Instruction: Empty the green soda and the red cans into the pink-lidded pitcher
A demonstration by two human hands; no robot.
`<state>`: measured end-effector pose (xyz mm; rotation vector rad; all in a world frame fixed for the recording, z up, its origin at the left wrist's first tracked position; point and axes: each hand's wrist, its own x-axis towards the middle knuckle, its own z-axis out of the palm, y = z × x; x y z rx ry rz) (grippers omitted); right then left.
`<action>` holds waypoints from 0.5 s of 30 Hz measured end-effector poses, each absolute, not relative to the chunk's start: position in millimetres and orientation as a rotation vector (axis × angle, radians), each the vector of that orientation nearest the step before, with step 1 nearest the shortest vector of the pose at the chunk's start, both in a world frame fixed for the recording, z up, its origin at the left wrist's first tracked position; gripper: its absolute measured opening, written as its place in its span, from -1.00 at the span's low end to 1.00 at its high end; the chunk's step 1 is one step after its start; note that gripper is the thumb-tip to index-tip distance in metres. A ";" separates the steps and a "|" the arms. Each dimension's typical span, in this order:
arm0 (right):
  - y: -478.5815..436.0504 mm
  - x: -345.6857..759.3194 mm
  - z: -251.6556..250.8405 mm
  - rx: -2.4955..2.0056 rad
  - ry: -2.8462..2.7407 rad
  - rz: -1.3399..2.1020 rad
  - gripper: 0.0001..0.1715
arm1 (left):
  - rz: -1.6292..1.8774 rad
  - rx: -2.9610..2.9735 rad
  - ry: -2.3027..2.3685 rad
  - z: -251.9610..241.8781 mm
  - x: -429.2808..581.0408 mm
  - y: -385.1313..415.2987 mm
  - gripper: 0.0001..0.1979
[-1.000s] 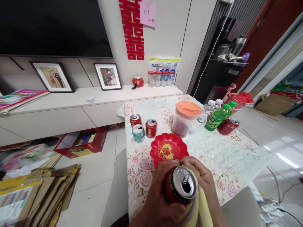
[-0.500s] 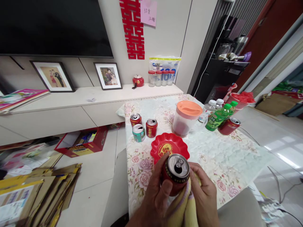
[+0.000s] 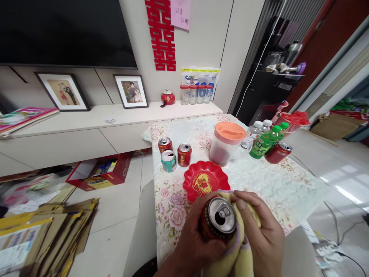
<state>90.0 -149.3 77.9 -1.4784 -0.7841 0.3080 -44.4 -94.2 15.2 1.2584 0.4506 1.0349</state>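
Note:
My left hand (image 3: 197,240) is wrapped round an opened drink can (image 3: 221,217), its silver top tilted up toward me. A yellow cloth (image 3: 240,246) with a purple edge lies against the can's right side, gripped by my right hand (image 3: 261,231). Just beyond my hands is a red scalloped plate (image 3: 188,184) with a gold print. Left of the plate stand two red cans, one (image 3: 184,156) nearer the plate and one (image 3: 165,143) behind, and a shorter green can (image 3: 168,161).
A pitcher with an orange lid (image 3: 227,144) stands behind the plate. To its right are green bottles (image 3: 263,144), clear bottles and a lying red can (image 3: 279,153). A flowered cloth (image 3: 173,215) covers the table. Flattened cardboard (image 3: 63,231) is on the floor at left.
The can has moved slightly down and right in my left hand. My right hand has shifted right, and the cloth now reaches over the can's far side.

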 end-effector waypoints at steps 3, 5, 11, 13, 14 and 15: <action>-143.5 95.0 74.0 -1.440 -0.668 0.599 -0.54 | 1.027 1.284 0.429 18.4 -47.5 -95.0 -0.14; -139.7 95.3 67.1 -1.404 -0.603 0.759 -0.49 | 1.031 1.305 0.455 21.4 -48.9 -96.1 -0.17; -136.4 87.9 40.9 -1.405 -0.691 0.833 -0.48 | 1.202 1.354 0.585 24.2 -48.5 -98.2 -0.34; -138.3 82.8 34.3 -1.422 -0.696 0.773 -0.49 | 1.220 1.290 0.573 19.2 -48.5 -97.7 -0.33; -139.8 80.2 32.1 -1.430 -0.696 0.742 -0.50 | 1.211 1.243 0.554 16.1 -48.8 -97.1 -0.29; -141.5 77.6 30.7 -1.438 -0.693 0.709 -0.51 | 1.204 1.194 0.544 13.2 -49.2 -96.3 -0.25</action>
